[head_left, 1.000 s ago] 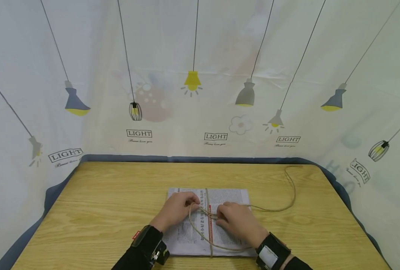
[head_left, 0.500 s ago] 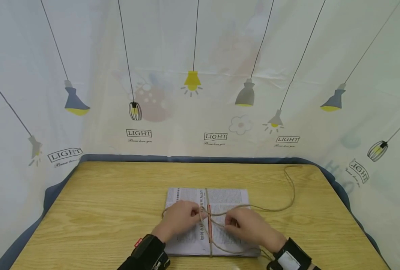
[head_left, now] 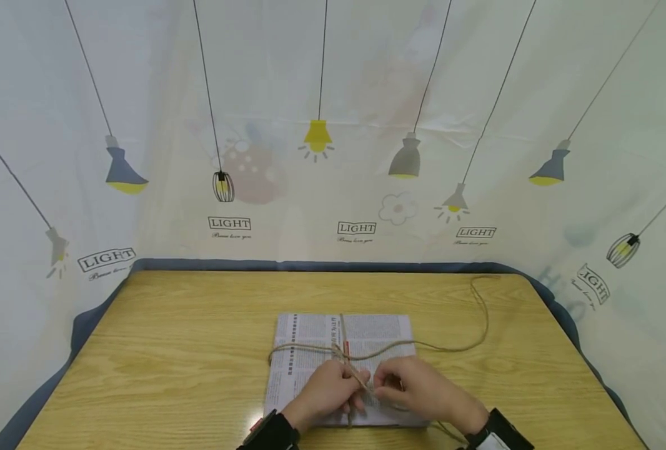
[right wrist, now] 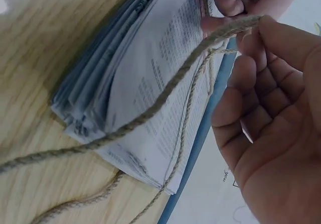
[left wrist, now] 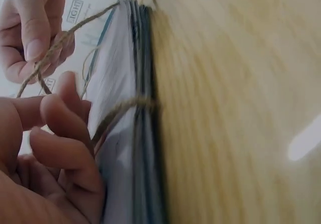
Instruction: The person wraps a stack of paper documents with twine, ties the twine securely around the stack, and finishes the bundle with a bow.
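A stack of folded newspapers [head_left: 378, 328] lies flat, with brown twine [head_left: 305, 345] running across it both ways and crossing near its middle. My left hand [head_left: 327, 389] is over the near half of the stack, pinching a strand close to the crossing. Just to its right, my right hand [head_left: 423, 387] pinches twine between thumb and index finger, its other fingers curled loosely. In the right wrist view, the held twine [right wrist: 160, 101] slants down past the stack's corner. The left wrist view shows strands crossing at the fingertips of the right hand [left wrist: 35, 33].
A long tail of twine [head_left: 482, 319] curves over the wooden table [head_left: 187, 337] to its far right corner. Another strand [head_left: 445, 430] drops off the stack's near right corner. Behind the table hangs a pale curtain [head_left: 288, 231] printed with lamps.
My left hand has moved nearer and to the right, onto the stack's near half, uncovering the left cross strand. The right hand first drew rightward, pulling twine, and now meets the left hand's fingertips.
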### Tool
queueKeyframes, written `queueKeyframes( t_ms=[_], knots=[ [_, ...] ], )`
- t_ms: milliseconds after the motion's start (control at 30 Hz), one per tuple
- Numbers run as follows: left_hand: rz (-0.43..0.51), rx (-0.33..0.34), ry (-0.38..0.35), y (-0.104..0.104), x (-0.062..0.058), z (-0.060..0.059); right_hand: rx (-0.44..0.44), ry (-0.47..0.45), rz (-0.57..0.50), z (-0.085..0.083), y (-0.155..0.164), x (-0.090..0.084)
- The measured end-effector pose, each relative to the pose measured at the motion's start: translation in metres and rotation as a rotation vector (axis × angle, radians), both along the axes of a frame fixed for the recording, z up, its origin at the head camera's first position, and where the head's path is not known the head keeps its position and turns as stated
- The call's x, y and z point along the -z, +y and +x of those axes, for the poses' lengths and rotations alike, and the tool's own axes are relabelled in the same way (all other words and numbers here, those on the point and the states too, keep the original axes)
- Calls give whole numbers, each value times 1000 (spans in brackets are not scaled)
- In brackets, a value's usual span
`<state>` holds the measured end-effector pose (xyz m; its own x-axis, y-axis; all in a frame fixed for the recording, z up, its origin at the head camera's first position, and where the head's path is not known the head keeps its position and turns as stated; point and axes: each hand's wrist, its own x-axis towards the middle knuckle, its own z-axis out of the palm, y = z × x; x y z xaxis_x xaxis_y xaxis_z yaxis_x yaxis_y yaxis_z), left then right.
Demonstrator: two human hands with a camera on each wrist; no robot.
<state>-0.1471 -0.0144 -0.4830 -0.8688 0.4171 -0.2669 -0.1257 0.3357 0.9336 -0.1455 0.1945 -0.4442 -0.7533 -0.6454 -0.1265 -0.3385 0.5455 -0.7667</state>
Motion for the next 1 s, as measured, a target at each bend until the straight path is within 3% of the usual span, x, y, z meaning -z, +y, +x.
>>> queueKeyframes(
  t_ms=[133, 233, 400, 533, 667, 1000],
  knots=[
    [54, -64, -101, 5, 1, 1, -26, 1, -40, -2, 2, 5],
    [51, -66, -104, 6, 0, 1, 39, 50, -1, -10, 11, 9],
    [24, 9, -66, 4, -1, 2, 270, 301, 151, -28, 34, 19],
    [2, 90, -43, 3, -1, 4, 363, 430, 297, -39, 46, 27],
    [-8, 129, -34, 4, -4, 5, 350, 453, 360, -45, 51, 33],
    [-9, 147, 22, 2, -13, 3, 335, 449, 362, -47, 50, 32]
  ],
)
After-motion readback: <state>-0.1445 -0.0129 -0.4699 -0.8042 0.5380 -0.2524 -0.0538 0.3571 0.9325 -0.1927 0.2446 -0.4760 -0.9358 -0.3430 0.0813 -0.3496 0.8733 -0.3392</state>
